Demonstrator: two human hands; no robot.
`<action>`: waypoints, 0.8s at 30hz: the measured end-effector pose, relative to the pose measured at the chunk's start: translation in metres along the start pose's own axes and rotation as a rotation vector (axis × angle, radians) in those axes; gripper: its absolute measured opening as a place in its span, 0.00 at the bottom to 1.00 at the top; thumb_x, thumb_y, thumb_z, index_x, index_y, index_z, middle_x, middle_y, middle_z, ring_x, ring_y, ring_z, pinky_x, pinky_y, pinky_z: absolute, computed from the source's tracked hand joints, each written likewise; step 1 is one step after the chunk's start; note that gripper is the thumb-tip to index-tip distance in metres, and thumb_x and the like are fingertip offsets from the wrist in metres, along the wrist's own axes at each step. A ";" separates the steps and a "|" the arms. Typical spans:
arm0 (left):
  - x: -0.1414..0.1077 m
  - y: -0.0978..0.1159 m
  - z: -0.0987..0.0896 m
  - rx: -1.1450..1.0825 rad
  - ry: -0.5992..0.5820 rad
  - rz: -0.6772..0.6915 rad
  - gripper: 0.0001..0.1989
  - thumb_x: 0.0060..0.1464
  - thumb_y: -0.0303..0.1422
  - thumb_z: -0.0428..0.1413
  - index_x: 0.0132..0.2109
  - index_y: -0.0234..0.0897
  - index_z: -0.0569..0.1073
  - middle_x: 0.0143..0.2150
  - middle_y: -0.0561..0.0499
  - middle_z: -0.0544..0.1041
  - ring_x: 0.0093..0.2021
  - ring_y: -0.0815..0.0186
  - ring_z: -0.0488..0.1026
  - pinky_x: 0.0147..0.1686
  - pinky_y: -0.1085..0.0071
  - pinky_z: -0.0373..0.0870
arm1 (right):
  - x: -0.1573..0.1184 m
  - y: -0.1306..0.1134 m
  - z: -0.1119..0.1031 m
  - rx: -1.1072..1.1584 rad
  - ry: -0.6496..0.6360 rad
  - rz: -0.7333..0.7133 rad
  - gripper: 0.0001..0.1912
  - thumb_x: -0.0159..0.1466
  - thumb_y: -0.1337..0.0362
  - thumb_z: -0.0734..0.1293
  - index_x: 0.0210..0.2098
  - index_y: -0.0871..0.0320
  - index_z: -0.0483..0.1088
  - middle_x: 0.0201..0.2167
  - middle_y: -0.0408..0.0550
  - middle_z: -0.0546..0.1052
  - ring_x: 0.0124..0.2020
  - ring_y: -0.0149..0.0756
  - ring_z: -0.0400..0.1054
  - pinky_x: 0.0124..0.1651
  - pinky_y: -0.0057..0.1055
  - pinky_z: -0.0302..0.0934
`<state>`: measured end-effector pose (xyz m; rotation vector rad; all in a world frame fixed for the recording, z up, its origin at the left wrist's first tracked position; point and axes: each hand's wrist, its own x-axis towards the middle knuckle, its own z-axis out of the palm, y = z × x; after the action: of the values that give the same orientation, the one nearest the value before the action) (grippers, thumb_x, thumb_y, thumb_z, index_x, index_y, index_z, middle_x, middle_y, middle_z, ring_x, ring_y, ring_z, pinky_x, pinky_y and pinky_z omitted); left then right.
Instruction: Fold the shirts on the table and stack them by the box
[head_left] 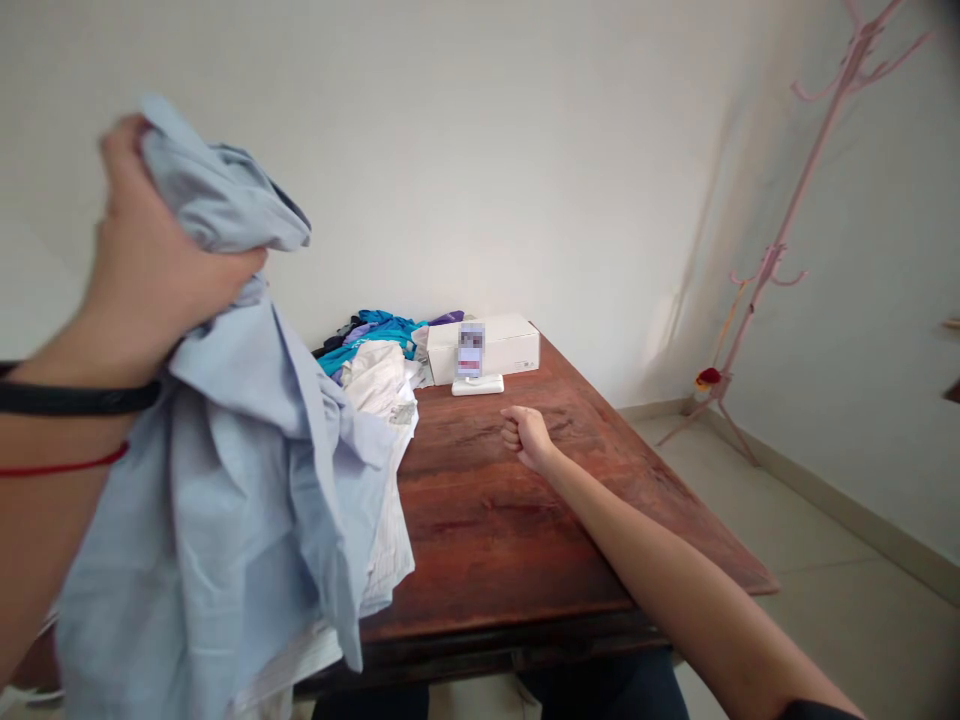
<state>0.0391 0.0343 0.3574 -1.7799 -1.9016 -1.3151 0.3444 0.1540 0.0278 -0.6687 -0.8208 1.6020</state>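
My left hand point(154, 250) is raised at the upper left, its fingers wrapped round a bunched part of a light blue shirt point(225, 480). The cloth hangs down in loose folds past the table's front edge. Behind and beside it, white striped garments point(390, 540) lie at the left of the table. My right hand point(527, 438) is closed in a fist above the middle of the wooden table point(480, 540), with nothing visible in it.
A pile of blue, purple and dark clothes point(382, 328) lies at the table's back left. Beside it are a white box point(510, 343) and a phone point(470, 350) on a white stand point(478, 385). A pink coat rack point(799, 200) stands on the floor at right.
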 end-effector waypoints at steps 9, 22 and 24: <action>0.011 -0.081 0.180 0.474 -0.544 -0.207 0.64 0.56 0.42 0.65 0.71 0.14 0.24 0.71 0.10 0.26 0.71 0.23 0.41 0.62 0.33 0.49 | 0.002 0.012 -0.002 -0.163 -0.020 -0.036 0.25 0.52 0.57 0.71 0.18 0.51 0.47 0.12 0.29 0.46 0.12 0.20 0.38 0.16 0.24 0.31; -0.159 -0.140 0.245 0.388 -0.829 0.337 0.30 0.64 0.51 0.51 0.67 0.41 0.69 0.74 0.41 0.57 0.76 0.43 0.39 0.70 0.45 0.38 | 0.007 0.032 -0.013 -0.696 -0.041 -0.221 0.28 0.54 0.48 0.70 0.14 0.53 0.50 0.13 0.36 0.53 0.19 0.26 0.46 0.23 0.28 0.40; -0.169 -0.151 0.247 0.321 -0.744 0.371 0.25 0.64 0.48 0.53 0.63 0.43 0.73 0.71 0.43 0.63 0.76 0.45 0.42 0.70 0.47 0.38 | 0.005 0.034 -0.012 -0.794 -0.067 -0.263 0.28 0.55 0.48 0.71 0.14 0.54 0.52 0.15 0.37 0.54 0.21 0.27 0.48 0.25 0.28 0.41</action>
<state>0.0440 0.1161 0.0322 -2.4687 -1.7914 -0.2006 0.3335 0.1573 -0.0065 -1.0071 -1.5505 1.0337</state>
